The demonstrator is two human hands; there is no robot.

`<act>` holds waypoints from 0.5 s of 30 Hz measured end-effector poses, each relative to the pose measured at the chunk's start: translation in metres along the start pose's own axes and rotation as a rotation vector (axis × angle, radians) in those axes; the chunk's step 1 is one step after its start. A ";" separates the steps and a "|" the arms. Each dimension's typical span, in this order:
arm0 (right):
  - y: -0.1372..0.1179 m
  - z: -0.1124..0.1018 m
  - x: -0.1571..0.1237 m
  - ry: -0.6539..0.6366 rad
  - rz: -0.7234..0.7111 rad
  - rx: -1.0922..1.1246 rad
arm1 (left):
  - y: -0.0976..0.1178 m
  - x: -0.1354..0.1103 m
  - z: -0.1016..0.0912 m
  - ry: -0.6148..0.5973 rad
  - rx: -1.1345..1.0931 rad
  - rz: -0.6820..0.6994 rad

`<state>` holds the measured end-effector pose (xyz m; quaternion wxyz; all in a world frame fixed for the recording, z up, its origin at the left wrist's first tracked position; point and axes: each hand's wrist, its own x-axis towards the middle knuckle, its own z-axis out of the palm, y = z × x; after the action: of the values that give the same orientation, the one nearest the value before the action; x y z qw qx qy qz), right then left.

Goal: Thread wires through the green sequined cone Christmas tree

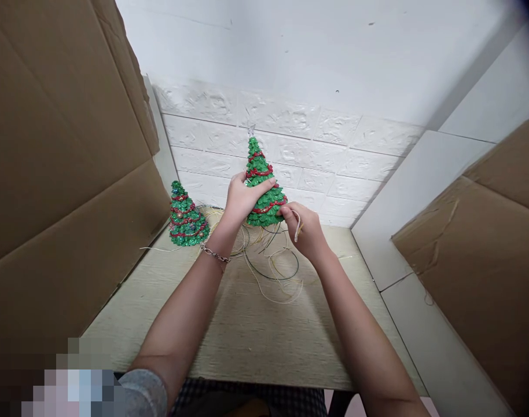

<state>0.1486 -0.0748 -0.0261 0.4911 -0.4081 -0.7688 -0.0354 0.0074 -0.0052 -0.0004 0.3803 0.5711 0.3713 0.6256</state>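
A small green Christmas tree [260, 174] with red garland and a silver star on top stands at the far side of the pale table [247, 336]. My left hand [242, 200] is wrapped round its left side, gripping it. My right hand [305, 231] is closed in a pinch on a thin pale cord [296, 226] at the tree's lower right edge. Loose loops of pale and dark wire [273, 269] lie on the table below the tree. A second, shorter green tree [185, 219] with red garland stands to the left, untouched.
Large cardboard sheets lean at the left [60, 174] and right [485, 260]. A white brick-pattern wall [316, 145] backs the table. A white panel [421, 191] borders the table's right edge.
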 end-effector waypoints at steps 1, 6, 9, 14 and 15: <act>-0.001 -0.001 0.001 -0.050 0.051 0.030 | 0.001 -0.001 0.001 0.010 0.027 0.015; -0.008 -0.007 0.003 0.042 0.297 0.236 | 0.002 -0.004 0.002 0.008 0.075 0.011; -0.011 -0.012 0.004 0.142 0.373 0.349 | 0.002 -0.005 0.002 0.010 0.054 -0.024; -0.009 -0.016 0.006 0.072 0.414 0.255 | 0.002 -0.004 0.001 0.021 0.062 -0.036; -0.009 -0.017 0.007 0.035 0.424 0.213 | 0.002 -0.004 0.001 0.015 0.073 -0.035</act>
<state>0.1539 -0.0843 -0.0094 0.5412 -0.5057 -0.6565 0.1427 0.0089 -0.0094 -0.0005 0.3672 0.5733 0.4065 0.6093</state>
